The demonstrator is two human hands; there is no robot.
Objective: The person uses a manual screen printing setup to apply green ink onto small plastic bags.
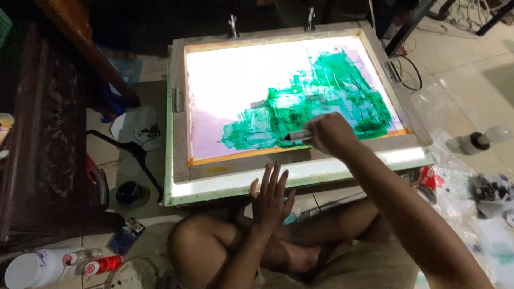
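Head view: right hand [332, 134] is closed around a marker [297, 136] whose long axis lies nearly level, tip pointing to nine o'clock, over green paint on a backlit screen frame [179, 134] (glowing white). Left hand [270, 195] hovers at six o'clock, fingers spread, holding nothing.

Single view: head-worn camera, looking steeply down and forward over seated person's crossed legs. Close range, within arm's reach of backlit screen-printing frame [300, 101] filling upper centre. Both hands in view low centre. Tiled floor [471, 69] at edges. No second view to overlap.
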